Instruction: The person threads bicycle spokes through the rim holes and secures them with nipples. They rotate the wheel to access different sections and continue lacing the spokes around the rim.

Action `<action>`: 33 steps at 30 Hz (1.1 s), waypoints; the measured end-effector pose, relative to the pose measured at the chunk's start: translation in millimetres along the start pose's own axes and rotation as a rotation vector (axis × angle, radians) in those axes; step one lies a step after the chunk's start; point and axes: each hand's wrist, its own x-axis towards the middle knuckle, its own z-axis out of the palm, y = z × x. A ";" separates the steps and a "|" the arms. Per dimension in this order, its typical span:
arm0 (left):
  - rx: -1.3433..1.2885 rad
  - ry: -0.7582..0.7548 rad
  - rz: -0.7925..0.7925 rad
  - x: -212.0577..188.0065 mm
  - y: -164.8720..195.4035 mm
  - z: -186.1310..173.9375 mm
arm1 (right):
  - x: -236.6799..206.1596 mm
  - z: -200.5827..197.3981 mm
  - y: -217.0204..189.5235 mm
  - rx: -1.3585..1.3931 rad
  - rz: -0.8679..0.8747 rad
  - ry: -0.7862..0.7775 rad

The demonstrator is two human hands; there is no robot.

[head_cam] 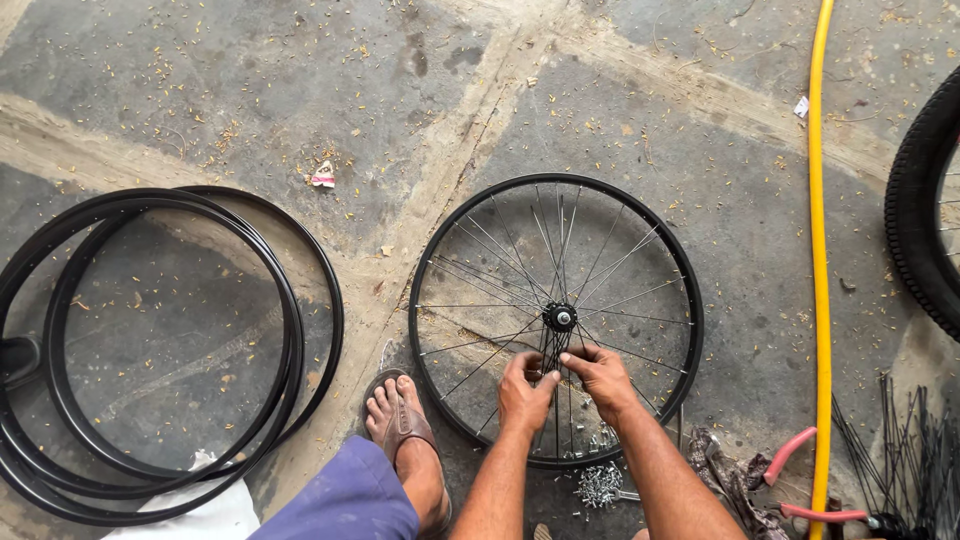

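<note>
Head view: bicycle wheel (556,320) flat on concrete floor (250,90), near the sandalled foot (398,425). Rim looks stiff and light; grip there, since thin spokes (500,255) flex. Left hand (525,388) and right hand (598,372) pinch spokes below hub (560,317), fingers closed.

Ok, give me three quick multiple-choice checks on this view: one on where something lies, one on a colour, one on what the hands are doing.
1. Where do the stacked bare rims lie relative to the spoked wheel?
A. to its left
B. to its right
C. on top of it

2. What colour is the hose running down the floor?
A. green
B. yellow
C. blue

3. What are the left hand and right hand doing?
A. resting on the floor
B. lifting the tyre
C. pinching spokes below the hub

Answers:
1 A, the rims sit at the picture's left edge.
2 B, it is plainly yellow.
3 C, both hands' fingers close on spokes under the hub.
</note>
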 end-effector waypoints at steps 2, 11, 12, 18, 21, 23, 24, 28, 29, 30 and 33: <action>0.012 0.011 -0.024 1.0 1.1 0.6 | 2.6 -0.9 2.6 -0.026 -0.038 0.023; -0.139 -0.119 -0.237 1.8 1.0 2.7 | 0.2 -10.4 -1.7 -0.090 0.061 0.035; -0.174 -0.129 -0.262 1.7 1.4 2.9 | -0.4 -10.7 -2.4 -0.085 0.089 0.026; -0.235 -0.197 -0.254 2.9 5.6 4.3 | -1.9 -12.8 -2.7 0.063 0.153 -0.033; -0.075 -0.170 -0.161 3.3 7.1 4.6 | -3.2 -14.2 -2.7 0.068 0.143 -0.055; -0.039 -0.155 -0.136 3.1 7.9 4.1 | -4.3 -14.2 -3.2 0.034 0.127 -0.059; -0.062 -0.152 -0.153 3.1 8.3 3.7 | -4.7 -13.8 -3.5 0.008 0.114 -0.056; -0.067 -0.149 -0.150 2.5 8.9 2.6 | -4.4 -11.5 -4.1 -0.053 0.055 -0.010; -0.049 -0.153 -0.143 2.4 8.8 2.7 | -3.9 -10.8 -3.8 -0.066 0.061 0.005; -0.033 -0.157 -0.137 2.3 8.6 2.8 | -3.2 -10.7 -3.6 -0.080 0.068 0.020; 0.018 -0.163 -0.135 2.1 7.9 5.1 | -1.1 -10.4 -2.6 -0.095 0.015 0.041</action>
